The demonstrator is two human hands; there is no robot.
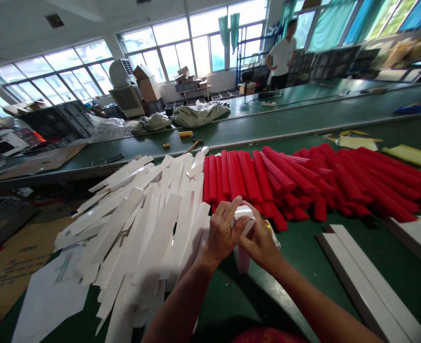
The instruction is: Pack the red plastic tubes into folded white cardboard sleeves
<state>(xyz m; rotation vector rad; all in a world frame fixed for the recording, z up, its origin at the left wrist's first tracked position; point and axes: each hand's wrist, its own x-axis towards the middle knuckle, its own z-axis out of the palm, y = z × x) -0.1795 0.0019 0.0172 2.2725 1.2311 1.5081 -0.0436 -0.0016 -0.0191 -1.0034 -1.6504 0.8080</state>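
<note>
Both of my hands meet at the middle of the bench, around one end of a narrow white box (243, 261). My left hand (222, 232) grips the box from the left, thumb and fingers bent about its top. From the right, my right hand (262, 238) closes on the same end; parts of its fingers are hidden. A white and yellow item (275, 238) shows partly behind my right hand; its kind is unclear. Just left lies a wide heap of flat white cartons (142, 224). Beyond my hands are bundles of red ribbed sticks (246, 174).
Long white boxes (364, 281) lie at the right on the green bench (289, 286). Yellow sheets (410, 155) are at the far right. A raised green table (303, 112) runs behind, with grey sacks (199, 114) on it. A person (284, 57) stands beyond.
</note>
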